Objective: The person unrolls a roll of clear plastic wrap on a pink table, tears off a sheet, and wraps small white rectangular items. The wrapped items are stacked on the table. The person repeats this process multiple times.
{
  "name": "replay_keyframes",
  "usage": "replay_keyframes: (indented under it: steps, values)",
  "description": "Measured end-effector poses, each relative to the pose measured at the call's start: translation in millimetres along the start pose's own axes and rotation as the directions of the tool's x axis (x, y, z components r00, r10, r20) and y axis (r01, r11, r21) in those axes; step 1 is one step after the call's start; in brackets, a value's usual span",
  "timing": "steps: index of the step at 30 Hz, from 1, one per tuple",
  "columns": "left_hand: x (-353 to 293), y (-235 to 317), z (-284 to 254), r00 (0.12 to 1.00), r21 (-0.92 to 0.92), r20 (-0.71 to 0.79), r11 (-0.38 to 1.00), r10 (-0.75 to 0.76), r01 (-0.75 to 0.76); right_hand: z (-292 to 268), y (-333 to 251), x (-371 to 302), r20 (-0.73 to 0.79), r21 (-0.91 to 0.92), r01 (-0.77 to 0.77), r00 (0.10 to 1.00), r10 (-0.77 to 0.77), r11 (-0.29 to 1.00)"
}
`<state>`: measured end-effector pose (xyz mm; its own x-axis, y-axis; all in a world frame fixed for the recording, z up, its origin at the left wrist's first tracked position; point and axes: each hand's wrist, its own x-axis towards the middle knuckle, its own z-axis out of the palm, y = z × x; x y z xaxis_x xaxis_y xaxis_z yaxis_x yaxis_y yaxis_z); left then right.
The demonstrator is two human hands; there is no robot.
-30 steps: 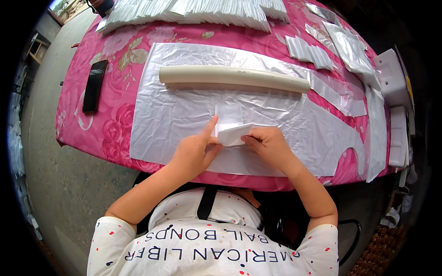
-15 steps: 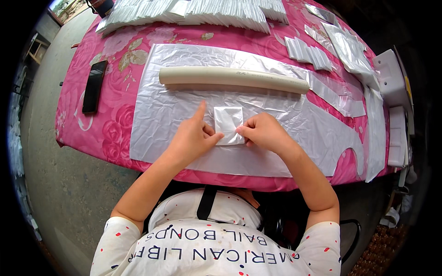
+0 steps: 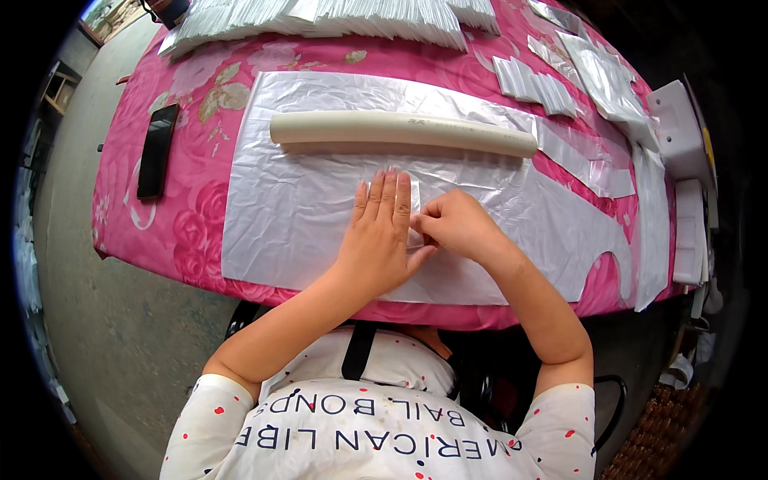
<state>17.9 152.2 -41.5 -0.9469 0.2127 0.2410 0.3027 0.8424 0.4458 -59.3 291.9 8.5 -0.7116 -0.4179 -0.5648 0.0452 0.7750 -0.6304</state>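
A small folded square of clear plastic film (image 3: 415,194) lies on a large white plastic bag (image 3: 276,216) spread flat over the table. My left hand (image 3: 376,236) rests flat on the folded film, fingers straight and pointing away from me, and hides most of it. At the film's right edge, my right hand (image 3: 458,228) is closed in a pinch on it; the thumb and fingertips meet there. Beyond both hands, a cream plastic pipe (image 3: 400,131) lies crosswise on the bag without either hand touching it.
A black phone (image 3: 158,152) lies at the left on the pink flowered tablecloth (image 3: 196,216). Long rows of folded white packets (image 3: 336,20) line the far edge. Smaller packet stacks (image 3: 534,86) and loose clear film (image 3: 596,76) are at far right, near white plastic containers (image 3: 678,128).
My left hand has moved right, from beside the folded film onto it, and its fingers have straightened and flattened. My right hand keeps its pinch at the film's right edge.
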Motion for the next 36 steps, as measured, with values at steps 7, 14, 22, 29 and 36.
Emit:
replay_keyframes:
  steps: [7, 14, 22, 29, 36]
  values:
    - [-3.6, -5.9, 12.8, 1.0, 0.052, 0.017, 0.998, 0.015, -0.016, 6.3, 5.2, -0.7, -0.078, 0.011, 0.031, 0.997, -0.03, 0.999]
    - [-4.0, -6.6, 10.3, 1.0, 0.066, 0.024, 0.998, 0.017, -0.019, 9.0, 7.0, -23.5, -0.19, -0.197, 0.041, 0.979, -0.079, 0.979]
    - [-19.7, -18.5, -11.1, 0.974, -0.379, -0.224, 0.923, -0.023, -0.066, 6.8, 7.3, -29.0, -0.32, -0.381, 0.376, 0.804, -0.502, 0.845]
    - [-120.0, -34.0, -64.9, 0.855, -0.848, 0.492, 0.133, -0.161, 0.513, 39.3, -4.1, 24.1, -0.184, -0.569, 0.578, 0.604, -0.776, 0.585]
    - [-181.0, -28.6, -69.6, 0.446, -0.686, 0.712, -0.4, -0.542, 0.608, 134.6, -36.7, 3.7, -0.05, -0.435, 0.568, 0.759, -0.649, 0.698]
